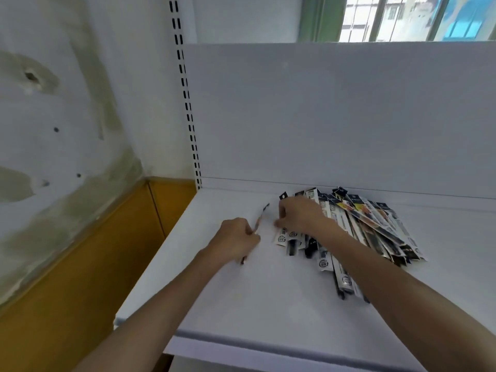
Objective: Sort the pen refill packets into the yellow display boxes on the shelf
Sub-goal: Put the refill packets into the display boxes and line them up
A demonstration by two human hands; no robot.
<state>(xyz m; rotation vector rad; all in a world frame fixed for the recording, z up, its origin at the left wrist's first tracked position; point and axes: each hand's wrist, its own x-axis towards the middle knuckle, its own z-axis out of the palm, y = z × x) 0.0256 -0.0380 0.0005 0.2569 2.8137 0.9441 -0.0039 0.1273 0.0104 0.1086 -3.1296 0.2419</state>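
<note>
Bare forearms lead to left hand and right hand.

Print on the packets (blurred) is unreadable.

We are looking at the shelf, where the pile of refill packets is lying toward the right, close before the back panel. Our right hand is lying on the pile's left end. Just left of it, our left hand is holding a single packet.

Left hand grips one packet; right hand lies on the packet pile.
</note>
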